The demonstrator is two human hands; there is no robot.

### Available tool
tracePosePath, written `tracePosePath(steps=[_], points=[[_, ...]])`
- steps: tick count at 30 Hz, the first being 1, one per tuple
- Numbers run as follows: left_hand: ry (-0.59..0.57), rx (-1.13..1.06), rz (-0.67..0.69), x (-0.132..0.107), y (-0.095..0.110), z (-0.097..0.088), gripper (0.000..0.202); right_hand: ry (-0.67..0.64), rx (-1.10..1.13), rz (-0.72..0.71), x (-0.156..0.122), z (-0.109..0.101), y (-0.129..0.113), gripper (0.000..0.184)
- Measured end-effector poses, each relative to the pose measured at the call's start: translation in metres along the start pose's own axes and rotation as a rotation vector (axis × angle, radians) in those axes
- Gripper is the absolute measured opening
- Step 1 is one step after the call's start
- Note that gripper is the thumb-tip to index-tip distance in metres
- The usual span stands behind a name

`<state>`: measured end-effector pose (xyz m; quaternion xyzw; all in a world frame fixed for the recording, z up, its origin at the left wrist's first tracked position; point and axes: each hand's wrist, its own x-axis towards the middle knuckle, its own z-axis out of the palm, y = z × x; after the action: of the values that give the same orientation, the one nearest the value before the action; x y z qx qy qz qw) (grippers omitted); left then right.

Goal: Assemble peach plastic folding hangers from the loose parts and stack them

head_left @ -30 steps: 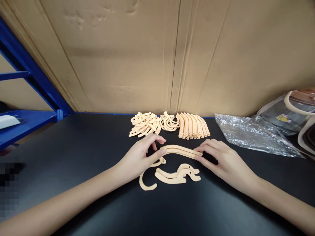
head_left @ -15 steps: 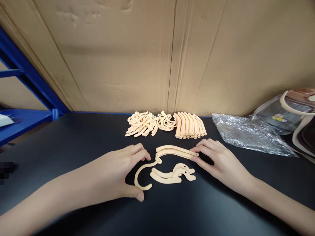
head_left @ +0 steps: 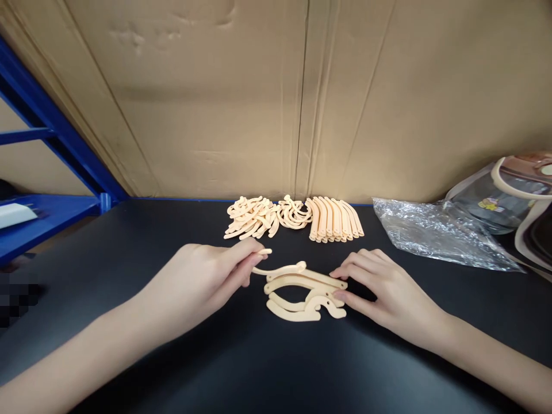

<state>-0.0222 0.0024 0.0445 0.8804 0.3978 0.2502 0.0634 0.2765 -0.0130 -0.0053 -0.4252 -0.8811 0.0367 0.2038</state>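
Observation:
My left hand (head_left: 219,276) pinches a thin, hook-shaped wooden piece (head_left: 280,269), raised and tilted; part of the hook is hidden by the fingers. Its small rounded end lies across a curved wooden strip (head_left: 321,277). A second curved strip (head_left: 287,281) lies just in front of that one, on the black table. My right hand (head_left: 366,282) has thumb and fingers around the right ends of these strips. Closest to me are two flat wooden pieces with a wavy, necklike end (head_left: 293,315), one overlapping the other and partly under the front strip.
Behind the hands lie a loose heap of wooden pieces (head_left: 252,217), a small pile of hooks (head_left: 294,214) and a neat row of curved strips (head_left: 334,219). A clear plastic bag (head_left: 440,236) and a transparent visor-like item (head_left: 483,198) are at right. Cardboard (head_left: 215,115) stands behind; a blue frame (head_left: 73,138) is left.
My left hand has closed on the hook and lifted it off the table. The two strips have spread apart and come nearer the wavy pieces, with my right hand still at their ends.

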Motion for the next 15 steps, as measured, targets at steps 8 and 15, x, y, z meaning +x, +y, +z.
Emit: tracePosePath(steps=[8, 15], points=[[-0.028, 0.056, 0.299, -0.012, 0.017, 0.027, 0.020, 0.164, -0.076, -0.249, -0.012, -0.013, -0.032, 0.022], [0.013, 0.113, 0.488, -0.017, 0.027, 0.028, 0.017, 0.054, 0.117, -0.269, -0.009, -0.007, -0.035, 0.017]])
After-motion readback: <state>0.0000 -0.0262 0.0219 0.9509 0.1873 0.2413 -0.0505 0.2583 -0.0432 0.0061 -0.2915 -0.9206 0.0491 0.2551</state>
